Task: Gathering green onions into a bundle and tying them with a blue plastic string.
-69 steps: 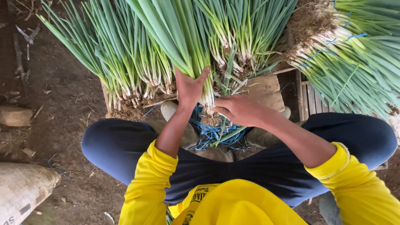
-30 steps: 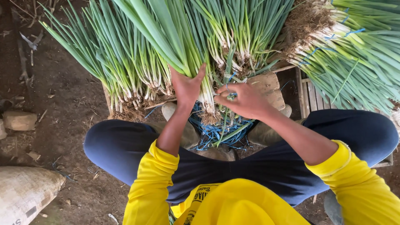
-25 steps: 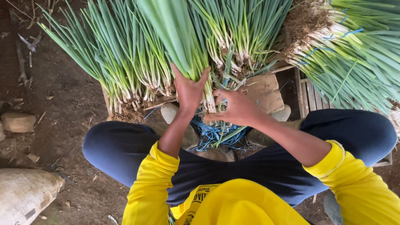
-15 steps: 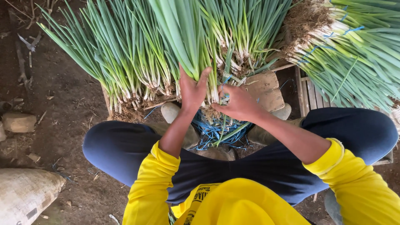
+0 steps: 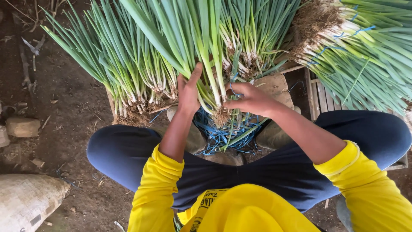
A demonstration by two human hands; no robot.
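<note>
The left hand [image 5: 189, 92] clasps a bunch of scallions [image 5: 201, 56] just above the roots, keeping the stalks gathered and upright between the knees. The right hand [image 5: 251, 99] pinches blue string [image 5: 231, 86] against the same bunch, fingers closed on the strand, apparently so it can bind the stalks. More loose string [image 5: 223, 135] lies heaped below, within reach. Tied bundles [image 5: 356, 51] rest to the right on a wooden crate [image 5: 319, 96]; untied scallions [image 5: 116, 73] fan out left over bare soil [image 5: 56, 86].
</note>
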